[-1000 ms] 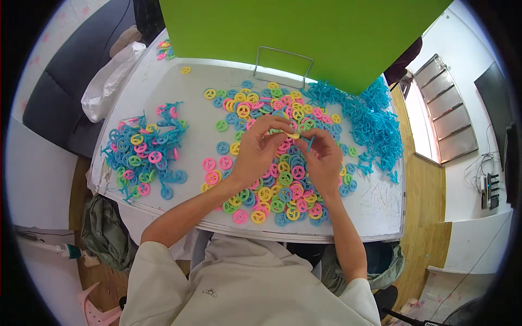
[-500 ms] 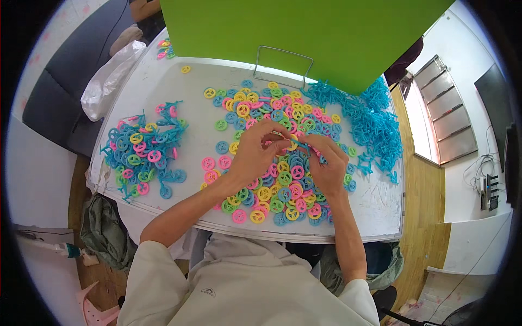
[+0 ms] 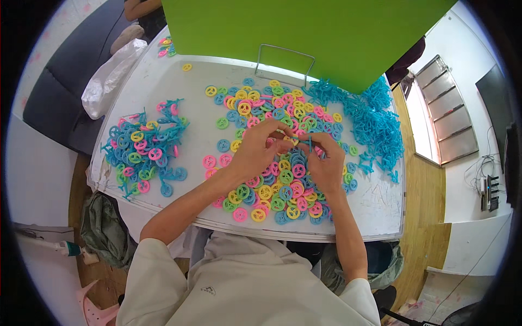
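Note:
Above the middle of a heap of small plastic wheels point(image 3: 265, 193) in pink, yellow, green and blue, my two hands meet fingertip to fingertip. The left hand point(image 3: 260, 146) is closed in a pinch on a small wheel, mostly covered by its fingers, that looks yellow. In the fingers of my right hand point(image 3: 326, 163) is a thin blue plastic stem point(image 3: 310, 142), held against the left fingertips. Whether stem and wheel are joined cannot be seen.
Left of the heap lies a pile of blue stems with wheels on them point(image 3: 140, 146). Bare blue stems point(image 3: 375, 127) are massed at the far right. A green panel point(image 3: 304, 32) and a metal wire frame point(image 3: 286, 61) stand behind, on the white table point(image 3: 375, 212). Someone's arm point(image 3: 142, 8) shows far left.
The blue stem in my right hand has turned more upright. Both hands stay close together over the heap; the right fingers have shifted slightly.

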Motion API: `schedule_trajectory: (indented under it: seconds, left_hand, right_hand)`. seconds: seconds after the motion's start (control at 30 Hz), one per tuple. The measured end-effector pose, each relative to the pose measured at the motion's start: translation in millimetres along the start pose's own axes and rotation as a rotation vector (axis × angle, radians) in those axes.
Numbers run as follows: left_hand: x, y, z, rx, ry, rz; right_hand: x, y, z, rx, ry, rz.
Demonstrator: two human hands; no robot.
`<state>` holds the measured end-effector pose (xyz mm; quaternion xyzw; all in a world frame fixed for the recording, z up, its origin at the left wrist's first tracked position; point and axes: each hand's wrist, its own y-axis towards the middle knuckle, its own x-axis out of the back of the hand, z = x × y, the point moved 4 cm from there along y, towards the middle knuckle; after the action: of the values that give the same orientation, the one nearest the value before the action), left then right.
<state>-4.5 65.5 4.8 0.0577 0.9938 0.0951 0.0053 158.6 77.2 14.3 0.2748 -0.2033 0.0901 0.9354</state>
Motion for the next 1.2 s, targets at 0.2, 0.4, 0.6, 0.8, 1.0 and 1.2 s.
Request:
schedule_trajectory:
  seconds: [0.2,0.4,0.6,0.8,1.0,1.2]
  left_hand:
    - [1,0,3,-0.094,0.049,-0.016]
    - [-2,-3,-6,-0.13,0.14,-0.089]
    - [14,6,-8,0.113,-0.059,0.04]
    - [57,12,-25,0.015,0.579,0.003]
    - [85,0,-2,0.176,1.139,0.179]
    - [79,6,-4,0.228,0.782,0.114]
  right_hand:
    - [-1,-2,-15,-0.076,0.09,0.044]
    - [-5,-2,-17,-0.182,0.254,0.086]
    - [-6,1,8,-0.423,0.855,0.328]
    - [-8,-4,-11,-0.48,0.743,0.348]
    - [-7,0,-24,-0.356,0.452,0.145]
    - [-8,0,-13,-0.268,0.44,0.045]
